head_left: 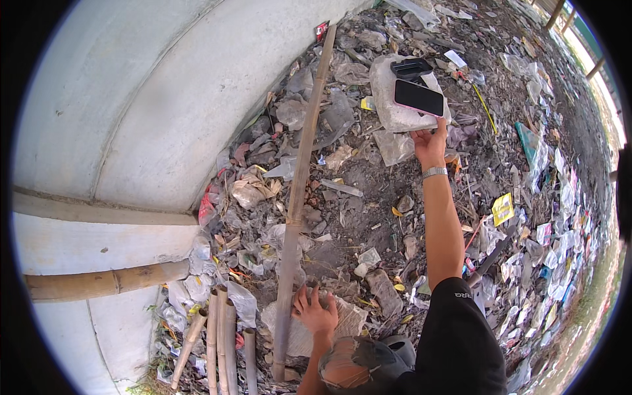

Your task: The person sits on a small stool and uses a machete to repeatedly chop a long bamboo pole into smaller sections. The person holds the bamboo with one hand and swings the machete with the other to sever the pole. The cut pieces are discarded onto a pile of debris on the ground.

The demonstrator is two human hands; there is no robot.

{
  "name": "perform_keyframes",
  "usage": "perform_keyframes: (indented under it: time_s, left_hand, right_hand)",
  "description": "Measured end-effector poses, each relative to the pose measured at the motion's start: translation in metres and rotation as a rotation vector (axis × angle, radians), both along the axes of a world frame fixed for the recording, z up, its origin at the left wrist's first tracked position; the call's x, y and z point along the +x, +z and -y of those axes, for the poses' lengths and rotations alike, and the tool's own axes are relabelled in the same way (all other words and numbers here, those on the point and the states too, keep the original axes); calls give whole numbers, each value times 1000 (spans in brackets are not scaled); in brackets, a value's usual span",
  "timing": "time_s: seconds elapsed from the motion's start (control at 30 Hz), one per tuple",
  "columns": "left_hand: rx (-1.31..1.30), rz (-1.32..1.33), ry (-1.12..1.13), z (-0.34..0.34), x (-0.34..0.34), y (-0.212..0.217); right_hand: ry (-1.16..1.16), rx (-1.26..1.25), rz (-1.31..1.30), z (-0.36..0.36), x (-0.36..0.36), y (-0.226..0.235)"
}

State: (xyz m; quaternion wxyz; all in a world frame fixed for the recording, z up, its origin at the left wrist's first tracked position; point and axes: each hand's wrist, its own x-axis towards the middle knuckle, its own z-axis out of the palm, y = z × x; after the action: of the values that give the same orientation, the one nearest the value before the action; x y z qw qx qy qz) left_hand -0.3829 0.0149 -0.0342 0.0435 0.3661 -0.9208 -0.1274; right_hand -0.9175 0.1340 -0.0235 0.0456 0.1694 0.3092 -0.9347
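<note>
My right hand (430,141) reaches forward to the near right corner of a smartphone (419,98) with a dark screen and a pinkish edge. One digit touches that corner; the others are apart at the near edge of a pale block (388,112) under the phone. A black tray-like case (411,68) lies just behind the phone on the same block. My left hand (318,313) is open, fingers spread, over a rough pale slab (349,318). Its fingertips are close to a long bamboo pole (302,171); whether they touch it I cannot tell.
A pale panelled wall (131,99) rises on the left, with a horizontal bamboo pole (112,282) along it. Several short bamboo pieces (222,342) stand at its foot. Plastic scraps and stones litter the ground, including a yellow packet (503,209) and a dark bar (490,258) at right.
</note>
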Motion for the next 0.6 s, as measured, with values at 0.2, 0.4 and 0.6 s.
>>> perform_keyframes:
  time_s: [0.2, 0.4, 0.6]
  left_hand:
    - [-54, -37, 7, -7, 1, -10]
    - [-90, 48, 20, -6, 4, -15]
    - [-152, 7, -10, -4, 7, -18]
  right_hand:
    - [-101, 158, 36, -184, 107, 32]
    - [-386, 258, 139, -381, 246, 46]
    - [-753, 234, 209, -551, 362, 4]
